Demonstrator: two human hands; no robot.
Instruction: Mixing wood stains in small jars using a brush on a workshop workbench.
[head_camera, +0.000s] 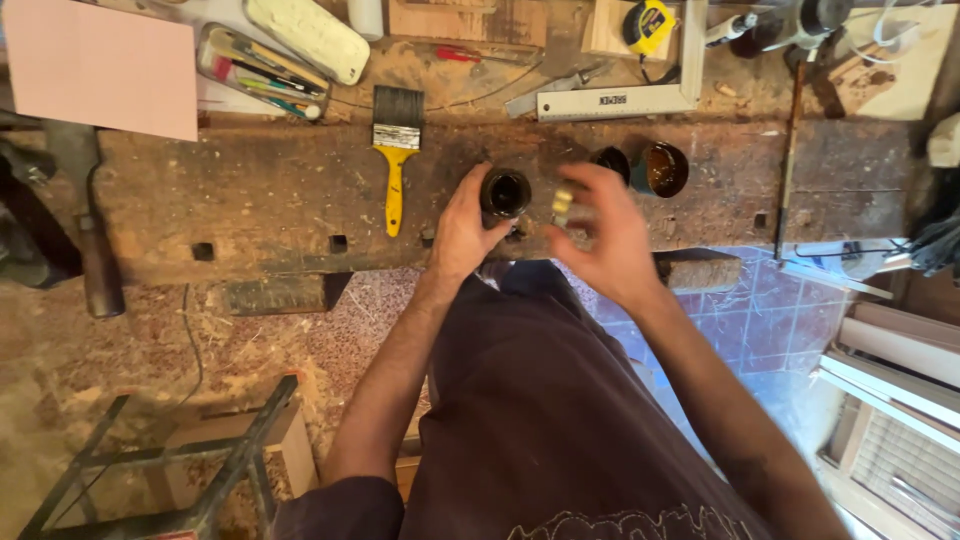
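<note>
My left hand (462, 228) grips a small dark round jar (505, 192) at the near edge of a worn wooden workbench (270, 190). Its mouth faces up and looks dark inside. My right hand (600, 232) is just right of the jar, blurred by motion, with a small pale object (562, 203) pinched between its fingers. Behind my right hand stand two open dark tins, one small (612, 160) and one larger with brown liquid (662, 168).
A yellow-handled paintbrush (396, 150) lies left of the jar. At the back lie a metal square (625, 95), a yellow tape measure (648, 24), a tray of pens (262, 72), a white sanding block (308, 36) and a pink sheet (100, 65). A metal frame (160, 470) stands lower left.
</note>
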